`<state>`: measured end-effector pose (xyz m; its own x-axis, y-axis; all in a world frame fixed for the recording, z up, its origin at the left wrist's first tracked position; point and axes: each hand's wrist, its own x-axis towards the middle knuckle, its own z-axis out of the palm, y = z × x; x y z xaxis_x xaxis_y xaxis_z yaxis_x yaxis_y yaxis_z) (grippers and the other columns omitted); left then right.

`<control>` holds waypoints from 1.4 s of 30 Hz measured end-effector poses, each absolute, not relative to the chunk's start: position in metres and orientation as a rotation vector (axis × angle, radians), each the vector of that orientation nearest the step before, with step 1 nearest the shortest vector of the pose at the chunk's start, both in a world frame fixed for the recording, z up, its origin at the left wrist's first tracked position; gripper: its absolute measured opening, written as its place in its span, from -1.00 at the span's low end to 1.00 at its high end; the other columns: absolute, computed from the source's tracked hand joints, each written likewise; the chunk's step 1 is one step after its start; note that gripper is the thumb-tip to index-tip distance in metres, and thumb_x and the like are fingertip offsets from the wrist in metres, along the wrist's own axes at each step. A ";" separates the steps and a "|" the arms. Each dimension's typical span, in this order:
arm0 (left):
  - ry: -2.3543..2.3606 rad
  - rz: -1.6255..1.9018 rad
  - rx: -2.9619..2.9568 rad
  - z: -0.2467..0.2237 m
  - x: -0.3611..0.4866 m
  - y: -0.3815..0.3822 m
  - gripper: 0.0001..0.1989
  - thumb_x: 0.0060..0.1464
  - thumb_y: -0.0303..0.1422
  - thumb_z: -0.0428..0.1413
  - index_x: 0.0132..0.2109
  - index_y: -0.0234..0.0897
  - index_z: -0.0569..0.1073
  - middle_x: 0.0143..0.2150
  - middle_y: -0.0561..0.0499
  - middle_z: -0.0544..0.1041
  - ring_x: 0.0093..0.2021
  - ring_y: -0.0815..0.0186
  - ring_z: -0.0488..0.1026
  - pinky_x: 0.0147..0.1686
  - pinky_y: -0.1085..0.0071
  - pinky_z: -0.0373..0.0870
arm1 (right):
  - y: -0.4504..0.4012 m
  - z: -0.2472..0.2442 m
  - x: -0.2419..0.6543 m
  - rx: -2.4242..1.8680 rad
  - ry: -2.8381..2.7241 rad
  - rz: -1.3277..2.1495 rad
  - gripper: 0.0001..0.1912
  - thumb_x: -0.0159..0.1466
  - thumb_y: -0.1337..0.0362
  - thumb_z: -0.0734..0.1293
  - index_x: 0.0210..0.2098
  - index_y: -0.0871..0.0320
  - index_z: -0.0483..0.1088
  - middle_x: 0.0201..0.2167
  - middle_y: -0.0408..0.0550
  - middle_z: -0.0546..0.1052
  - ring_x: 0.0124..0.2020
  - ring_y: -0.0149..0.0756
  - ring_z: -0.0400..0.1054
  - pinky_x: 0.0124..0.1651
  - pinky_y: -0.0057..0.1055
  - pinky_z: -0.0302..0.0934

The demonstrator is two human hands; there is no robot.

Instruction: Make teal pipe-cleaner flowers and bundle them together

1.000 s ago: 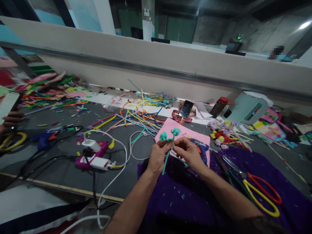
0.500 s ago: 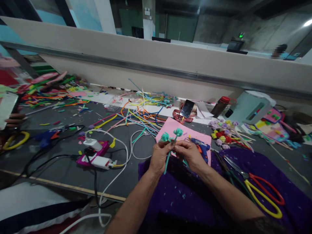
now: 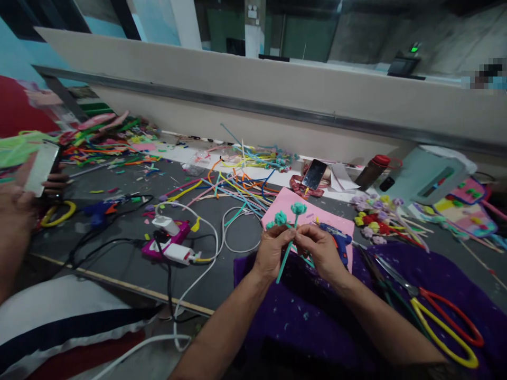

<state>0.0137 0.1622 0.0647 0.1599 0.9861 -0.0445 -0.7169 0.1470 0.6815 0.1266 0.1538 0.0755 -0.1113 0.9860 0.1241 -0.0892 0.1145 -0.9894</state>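
My left hand (image 3: 272, 252) is closed in a pinch on the teal pipe-cleaner flowers, just below their fuzzy heads. One flower head (image 3: 298, 208) stands upright above my fingertips; a second flower head (image 3: 280, 217) shows behind my left fingers. A teal stem (image 3: 283, 267) slants down between my hands. My right hand (image 3: 320, 249) pinches the same flowers beside my left fingertips, and a bit of teal shows beneath it. Both hands are above a purple cloth (image 3: 293, 316). Behind them lie a pink sheet (image 3: 277, 203) and a blue glue gun (image 3: 339, 244).
Scissors (image 3: 414, 291) with red and yellow handles lie at right. Finished flowers (image 3: 370, 219), a bottle (image 3: 372, 173) and loose pipe cleaners (image 3: 241, 182) lie farther back. A power strip (image 3: 170, 243) with cables is at left. Another person's hand (image 3: 55, 182) holds a phone (image 3: 41, 169).
The view has swung left, so the table appears farther right. More of the other person's arms and phone shows. My hands keep their pinch on the teal flowers.
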 end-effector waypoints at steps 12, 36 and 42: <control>0.565 1.316 0.571 0.060 0.015 0.164 -0.86 -0.25 -0.44 0.27 -0.41 -0.30 0.55 -0.48 0.06 0.53 -0.48 0.43 0.41 -0.43 0.50 0.32 | 0.155 0.077 0.128 -0.974 -1.219 1.326 -0.79 0.07 0.17 0.37 -0.53 0.21 0.37 -0.69 -0.24 0.25 -0.68 -0.53 0.06 -0.64 -0.55 -0.07; 0.656 1.183 0.715 0.060 0.008 0.165 -0.83 -0.27 -0.35 0.29 -0.49 -0.36 0.50 -0.59 0.04 0.45 -0.56 0.44 0.35 -0.51 0.52 0.27 | 0.163 0.061 0.135 -0.677 -0.959 2.128 -0.78 0.06 0.17 0.22 -0.57 0.15 0.13 -0.70 -0.29 0.08 -0.78 -0.58 -0.15 -0.76 -0.59 -0.16; 0.687 1.257 0.643 0.063 0.008 0.167 -0.78 -0.24 -0.30 0.26 -0.44 -0.35 0.43 -0.65 0.14 0.37 -0.71 0.50 0.29 -0.66 0.56 0.25 | 0.163 0.058 0.121 -0.794 -1.026 1.859 -0.73 0.14 0.09 0.20 -0.45 0.20 0.29 -0.66 -0.23 0.24 -0.79 -0.57 -0.04 -0.76 -0.58 -0.11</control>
